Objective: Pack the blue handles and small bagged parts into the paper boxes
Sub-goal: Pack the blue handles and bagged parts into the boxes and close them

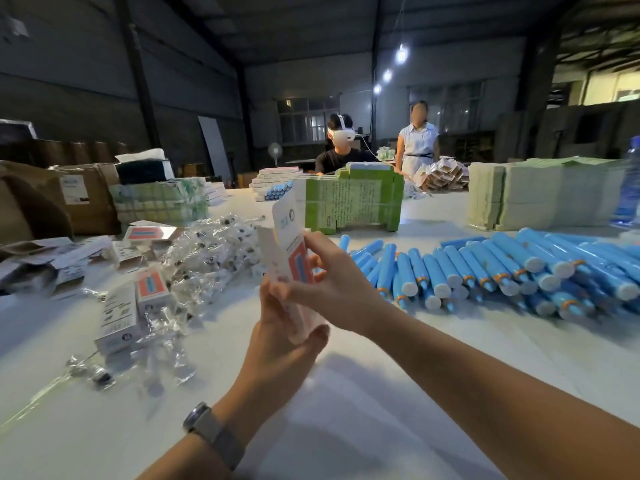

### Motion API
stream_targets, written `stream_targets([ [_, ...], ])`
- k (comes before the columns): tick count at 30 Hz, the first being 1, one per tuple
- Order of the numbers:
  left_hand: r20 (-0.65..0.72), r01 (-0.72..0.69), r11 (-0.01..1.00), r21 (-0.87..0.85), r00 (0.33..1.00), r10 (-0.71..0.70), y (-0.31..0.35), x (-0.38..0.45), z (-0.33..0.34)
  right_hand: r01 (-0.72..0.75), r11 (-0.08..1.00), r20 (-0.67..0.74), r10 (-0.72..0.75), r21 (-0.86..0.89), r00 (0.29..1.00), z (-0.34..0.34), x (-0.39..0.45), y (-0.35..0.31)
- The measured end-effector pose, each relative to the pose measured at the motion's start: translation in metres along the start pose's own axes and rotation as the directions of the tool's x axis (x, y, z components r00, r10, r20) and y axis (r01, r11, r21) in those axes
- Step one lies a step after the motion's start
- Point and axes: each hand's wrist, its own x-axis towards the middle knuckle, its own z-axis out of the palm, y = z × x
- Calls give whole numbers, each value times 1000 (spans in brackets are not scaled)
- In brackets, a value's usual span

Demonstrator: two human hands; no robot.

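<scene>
A white paper box (289, 237) with a red and blue picture stands upright in the air, its top flap open. My left hand (280, 341) grips its lower end from below. My right hand (332, 278) grips its middle from the right, fingers curled round it. Blue handles (485, 268) with white caps lie in a long pile on the table to the right. Small clear bagged parts (207, 258) are heaped to the left. Two packed boxes (133, 306) lie at the heap's near edge.
The white table (346, 410) runs under everything. A green bundle of flat boxes (353, 202) stands behind my hands, pale stacks (540, 192) at the back right, cardboard cartons (79, 199) at the left. Two people are at the far side.
</scene>
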Motion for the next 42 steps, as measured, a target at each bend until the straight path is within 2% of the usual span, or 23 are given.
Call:
stream_targets([
  [2,63,-2,983,-183,998,13,2,-1,-2,-73,984,91,59,160,994,-10,-1,5],
  [3,68,6,980,-197,998,7,5,0,-3,-110,962,130,79,251,988,-15,-2,8],
  [6,48,69,983,-171,997,-61,6,3,-4,-239,845,262,123,477,957,-24,-2,18],
  [9,45,15,997,-69,999,-12,6,2,-5,-335,789,384,136,516,913,-31,0,23],
  [12,54,-42,998,-49,998,44,7,2,-8,-320,841,417,126,437,900,-35,3,22],
  [14,33,-43,999,-22,998,44,7,2,-9,-292,878,351,156,379,923,-38,5,20],
  [15,16,-39,999,-13,999,39,8,1,-9,-258,926,270,183,276,945,-41,6,22],
  [16,0,-39,999,-4,999,39,9,1,-8,-221,972,144,208,84,968,-44,8,26],
  [17,-9,-36,999,10,999,36,9,1,-7,-211,962,-13,212,-172,977,-50,11,33],
  [18,-9,-30,999,18,1000,30,10,0,-5,-245,863,-159,194,-441,968,-57,12,41],
  [19,-6,-18,1000,23,1000,18,10,0,-3,-311,683,-255,184,-661,949,-66,13,49],
  [20,-6,-6,1000,28,1000,6,10,-1,-1,-369,494,-300,217,-787,929,-76,12,58],
  [21,-7,-6,999,42,1000,7,10,-1,1,-411,349,-321,288,-842,902,-86,10,66],
  [22,-7,-20,998,61,1000,21,10,-2,2,-436,247,-334,364,-865,869,-94,7,72],
  [24,2,-48,995,84,999,48,11,-3,5,-451,149,-351,436,-880,829,-106,3,85],
  [29,-33,-58,993,107,998,62,12,0,5,-441,148,-366,365,-885,856,-107,2,89],
  [36,-51,-95,987,133,993,102,14,0,3,-445,121,-321,530,-887,785,-101,2,79],
  [40,-59,-105,986,126,992,113,16,-1,1,-545,249,-339,562,-801,754,-103,2,79],
  [42,-71,-124,980,154,988,136,17,0,0,-605,367,-363,545,-707,756,-103,9,69],
])
